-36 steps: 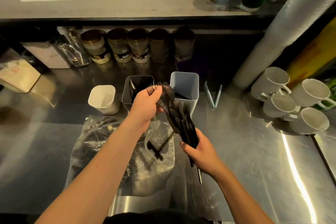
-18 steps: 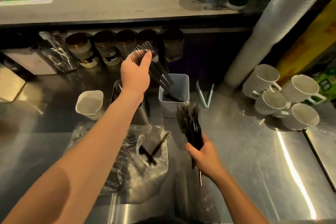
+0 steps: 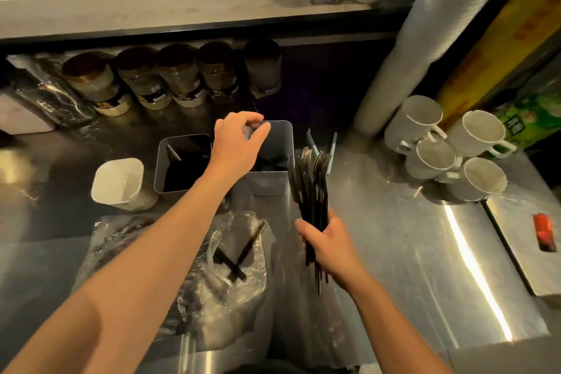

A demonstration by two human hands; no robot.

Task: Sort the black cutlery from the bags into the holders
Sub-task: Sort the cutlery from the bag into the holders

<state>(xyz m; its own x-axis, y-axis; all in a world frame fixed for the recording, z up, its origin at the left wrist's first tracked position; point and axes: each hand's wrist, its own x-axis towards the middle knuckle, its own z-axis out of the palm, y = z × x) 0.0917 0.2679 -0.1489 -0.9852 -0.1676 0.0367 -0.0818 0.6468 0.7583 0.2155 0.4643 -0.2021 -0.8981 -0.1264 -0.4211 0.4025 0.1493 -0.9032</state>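
We see a shiny steel counter (image 3: 409, 252) with a bright streak of light on its right side. Above its far edge runs a grey shelf (image 3: 151, 0). White mugs (image 3: 449, 149) sit near the counter's right edge, and jars (image 3: 170, 76) line its back edge.

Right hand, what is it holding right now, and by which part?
The right hand grips a bunch of black forks around the lower handles, tines pointing up. The left hand holds nothing.

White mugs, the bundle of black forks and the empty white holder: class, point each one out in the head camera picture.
white mugs (image 3: 482, 178), head view, inside of the nearest mug
bundle of black forks (image 3: 312, 188), head view, mid handles
empty white holder (image 3: 118, 181), head view, inner wall
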